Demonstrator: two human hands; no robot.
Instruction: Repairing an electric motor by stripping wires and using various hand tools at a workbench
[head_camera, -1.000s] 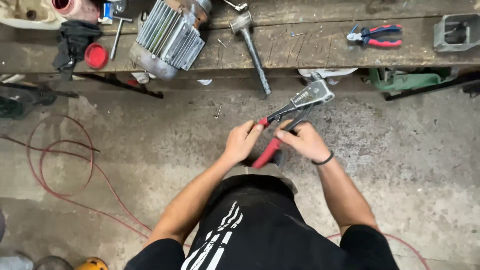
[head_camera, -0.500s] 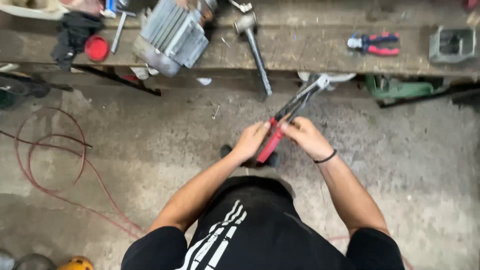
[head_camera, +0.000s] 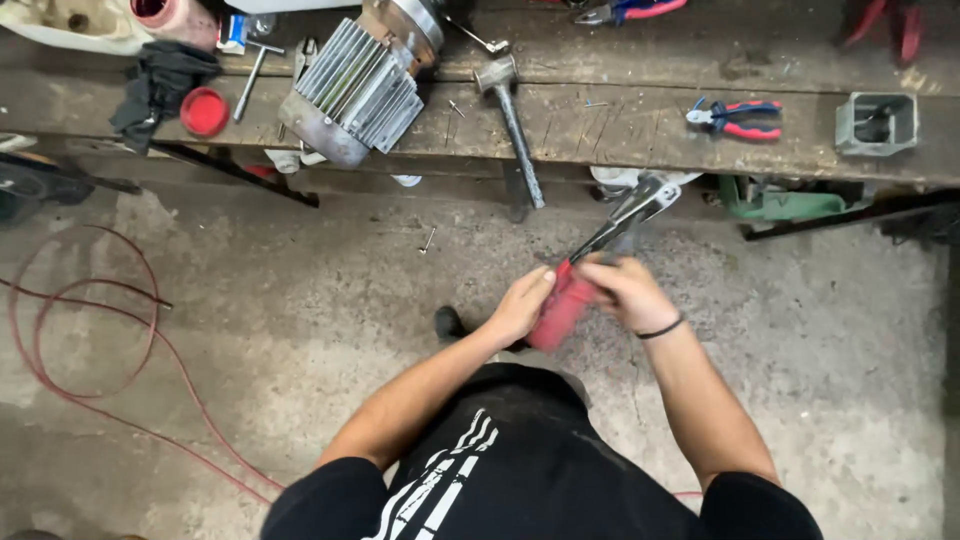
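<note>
Both of my hands grip a hand riveter (head_camera: 620, 225) with red handles, and its metal head points up toward the bench edge. My left hand (head_camera: 522, 303) is wrapped around the left red handle. The right handle sits inside my right hand (head_camera: 630, 290), which wears a black band at the wrist. The two handles are squeezed close together. I stand on a stained concrete floor (head_camera: 300, 300), and the tool is held in front of my body, below the wooden workbench (head_camera: 600, 120).
On the bench lie a finned electric motor (head_camera: 355, 90), a hammer (head_camera: 515, 120) hanging over the edge, red-and-blue pliers (head_camera: 735, 117), a red cap (head_camera: 204, 110), a black rag (head_camera: 160, 85) and a small metal box (head_camera: 878, 122). A red cable (head_camera: 90, 360) loops on the floor at left.
The riveter's red handles, spread apart a second ago, have come together between my hands. The view has shifted, so the bench sits lower in the picture.
</note>
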